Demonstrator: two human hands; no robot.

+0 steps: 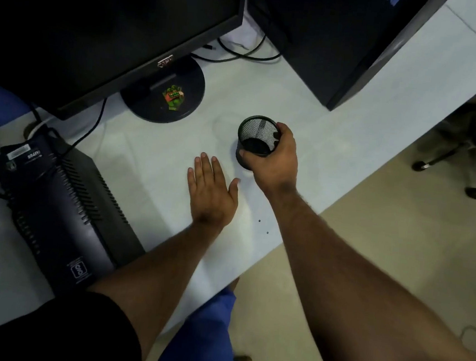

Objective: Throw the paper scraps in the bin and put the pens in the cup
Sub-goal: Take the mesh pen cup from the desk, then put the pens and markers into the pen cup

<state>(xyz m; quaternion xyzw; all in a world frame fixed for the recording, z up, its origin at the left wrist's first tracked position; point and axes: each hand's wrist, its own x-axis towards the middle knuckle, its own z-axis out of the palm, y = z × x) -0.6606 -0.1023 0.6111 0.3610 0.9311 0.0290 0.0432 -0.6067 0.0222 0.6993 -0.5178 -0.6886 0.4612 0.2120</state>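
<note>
Nearest to me, my left hand [211, 191] lay flat on the white tabletop [152, 154], fingers [203, 164] straight and slightly spread, holding nothing. Just beyond it and to the right, my right hand [274, 157] gripped the black mesh cup [257, 137], thumb curled onto the near side and the other fingers wrapped round the right wall up to the rim. The cup stood on the tabletop, tipped a little toward me so I could see its dark bottom; it looked empty. I saw no pens, paper scraps or bin anywhere in view.

I judged the cup to be light, stiff wire mesh that would not crush under a firm squeeze, though an empty one slides and tips easily. The mesh gives fair friction, so the side wall just under the rolled rim seemed the best hold.

Further left sat a dark power unit [62, 210]. Farther off stood a monitor [101, 21] on its round stand [163, 94], with a black computer case [332, 38] at far right.
</note>
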